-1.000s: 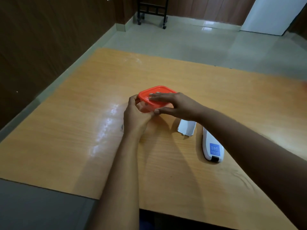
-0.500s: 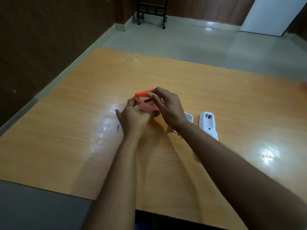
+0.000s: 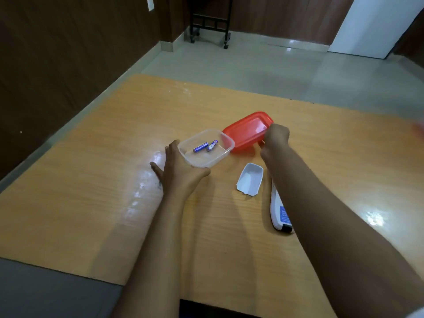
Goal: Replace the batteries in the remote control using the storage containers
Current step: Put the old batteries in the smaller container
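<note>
1. Left hand (image 3: 181,171) under clear container (image 3: 206,149), fingers cupped around its near side, just above the table (image 3: 91,180).
2. Two blue batteries (image 3: 205,146) inside.
3. Right hand (image 3: 274,140) fingers clamped on red lid (image 3: 246,131), just beside container.
4. Battery cover (image 3: 250,181) and remote control (image 3: 278,210) flat on table, near right forearm.

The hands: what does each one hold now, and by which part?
Left hand holds the clear container at its near side; right hand holds the red lid by its right edge.

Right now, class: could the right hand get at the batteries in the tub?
Probably yes: the tub is open and the batteries lie exposed, but the right hand must first drop the red lid.
</note>
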